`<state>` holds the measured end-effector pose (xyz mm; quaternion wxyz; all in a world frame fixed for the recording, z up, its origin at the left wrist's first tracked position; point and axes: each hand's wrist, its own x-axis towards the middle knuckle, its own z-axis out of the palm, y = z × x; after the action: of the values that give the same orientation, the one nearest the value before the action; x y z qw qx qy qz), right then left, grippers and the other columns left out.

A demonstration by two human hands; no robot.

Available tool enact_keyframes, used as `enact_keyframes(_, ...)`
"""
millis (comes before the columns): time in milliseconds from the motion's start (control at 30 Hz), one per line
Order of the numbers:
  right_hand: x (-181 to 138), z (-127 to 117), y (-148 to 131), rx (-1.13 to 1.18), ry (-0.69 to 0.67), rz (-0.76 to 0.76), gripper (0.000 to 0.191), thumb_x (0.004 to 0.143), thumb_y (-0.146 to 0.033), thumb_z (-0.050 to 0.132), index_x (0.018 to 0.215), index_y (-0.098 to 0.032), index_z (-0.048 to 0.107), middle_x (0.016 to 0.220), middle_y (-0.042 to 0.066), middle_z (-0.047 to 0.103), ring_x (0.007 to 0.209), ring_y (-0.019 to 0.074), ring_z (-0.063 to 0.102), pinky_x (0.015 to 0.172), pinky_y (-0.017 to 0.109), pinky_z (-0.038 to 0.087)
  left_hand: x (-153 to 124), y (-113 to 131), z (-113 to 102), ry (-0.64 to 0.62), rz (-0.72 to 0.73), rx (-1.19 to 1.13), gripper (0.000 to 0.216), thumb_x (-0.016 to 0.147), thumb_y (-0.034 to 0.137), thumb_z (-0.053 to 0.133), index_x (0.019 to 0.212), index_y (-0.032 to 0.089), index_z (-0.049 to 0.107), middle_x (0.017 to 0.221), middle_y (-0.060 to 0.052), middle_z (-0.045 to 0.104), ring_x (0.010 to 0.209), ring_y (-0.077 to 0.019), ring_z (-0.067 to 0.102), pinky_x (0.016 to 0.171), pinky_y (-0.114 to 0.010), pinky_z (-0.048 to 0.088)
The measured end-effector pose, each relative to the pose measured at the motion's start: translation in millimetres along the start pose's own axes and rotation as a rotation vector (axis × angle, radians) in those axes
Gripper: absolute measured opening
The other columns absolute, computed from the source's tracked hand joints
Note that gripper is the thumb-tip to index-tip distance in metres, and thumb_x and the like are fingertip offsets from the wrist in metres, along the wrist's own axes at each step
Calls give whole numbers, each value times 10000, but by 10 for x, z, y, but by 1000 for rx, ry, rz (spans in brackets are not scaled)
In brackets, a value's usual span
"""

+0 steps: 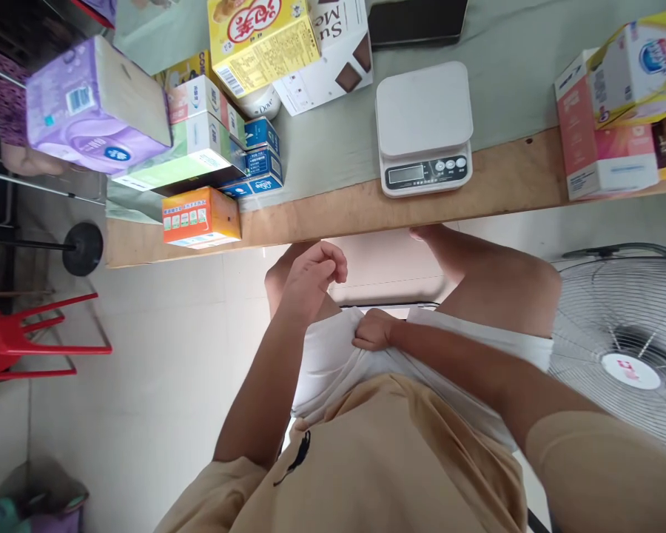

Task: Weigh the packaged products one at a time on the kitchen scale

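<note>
My left hand (317, 274) hovers over my left thigh, just below the table edge. Its fingers are loosely curled in, and nothing shows in them. My right hand (376, 329) rests in my lap with its fingers closed on the cloth of my white shorts (327, 363); the fingertips are partly hidden. Beyond both hands, a white kitchen scale (425, 122) with a small display stands on the table near its front edge. Nearest to my left hand on the table is an orange box (200, 217) at the edge.
A purple tissue pack (94, 104), a yellow box (260, 44) and several smaller boxes crowd the table's left. A black flat object (416, 21) lies behind the scale. A pink box (604, 141) stands right. A floor fan (627, 348) is beside my right leg, a red stool (27, 340) left.
</note>
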<state>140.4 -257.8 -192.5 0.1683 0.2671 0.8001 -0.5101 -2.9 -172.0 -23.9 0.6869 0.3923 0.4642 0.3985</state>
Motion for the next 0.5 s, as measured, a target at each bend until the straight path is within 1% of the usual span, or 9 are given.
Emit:
enact_keyframes(100, -39, 255, -255, -63, 169, 27, 463, 978, -462, 611, 1322, -152, 599, 1321, 107, 633, 1198, 197, 636, 1035, 436, 590, -56, 11, 68, -17, 53, 1, 268, 735, 392, 779, 774, 151, 667, 656, -21, 613, 619, -114, 557, 585, -241, 443)
enact_keyframes(200, -156, 503, -535, -102, 379, 17, 467, 975, -468, 615, 1322, -155, 600, 1327, 107, 630, 1203, 198, 634, 1040, 439, 587, -98, 94, 130, -16, 165, 7, 310, 749, 437, 786, 770, 154, 660, 648, -17, 597, 607, -116, 560, 575, -248, 437)
enact_keyframes(267, -258, 546, -650, -106, 506, -18, 445, 981, -466, 604, 1308, -165, 609, 1322, 105, 634, 1188, 187, 637, 1035, 425, 590, -97, 244, 141, 0, 270, 15, 342, 764, 470, 795, 764, 161, 650, 640, -14, 584, 607, -118, 565, 573, -254, 434)
enact_keyframes(300, -313, 505, -680, -101, 573, -39, 443, 982, -468, 604, 1305, -165, 611, 1317, 105, 636, 1179, 184, 639, 1029, 420, 593, -83, 356, 132, 9, 327, 15, 366, 761, 492, 805, 751, 168, 634, 630, -8, 570, 602, -116, 561, 572, -257, 432)
enact_keyframes(333, -367, 417, -693, -91, 649, -56, 439, 981, -472, 605, 1294, -164, 615, 1301, 100, 642, 1161, 177, 643, 1016, 409, 596, -60, 494, 112, 23, 403, 22, 389, 760, 512, 809, 737, 175, 616, 619, -2, 553, 590, -114, 552, 567, -262, 430)
enact_keyframes(400, -465, 96, -692, -59, 831, -69, 404, 983, -458, 603, 1243, -149, 625, 1219, 88, 659, 1090, 159, 650, 960, 376, 604, 19, 827, 21, 65, 593, 39, 418, 746, 524, 812, 705, 188, 567, 593, 17, 503, 560, -102, 520, 563, -268, 428)
enact_keyframes(433, -502, -128, -688, -41, 929, -74, 336, 992, -424, 588, 1173, -144, 629, 1127, 70, 663, 1025, 141, 643, 910, 343, 598, 73, 1009, -57, 121, 777, 86, 367, 785, 490, 761, 715, 187, 565, 593, 17, 490, 541, -101, 510, 550, -274, 421)
enact_keyframes(467, -527, -385, -691, -27, 1013, -90, 224, 1013, -335, 518, 1092, -155, 625, 1038, 80, 657, 971, 148, 631, 856, 329, 590, 135, 1188, -165, 216, 929, 103, 300, 813, 446, 691, 734, 189, 559, 600, 20, 473, 545, -99, 504, 551, -270, 416)
enact_keyframes(500, -539, -665, -705, -17, 1086, -113, 186, 1018, -267, 452, 1048, -169, 608, 984, 82, 646, 935, 153, 622, 817, 323, 575, 205, 1356, -303, 348, 1065, 84, 251, 835, 425, 609, 765, 194, 541, 612, 29, 438, 546, -85, 480, 551, -254, 404)
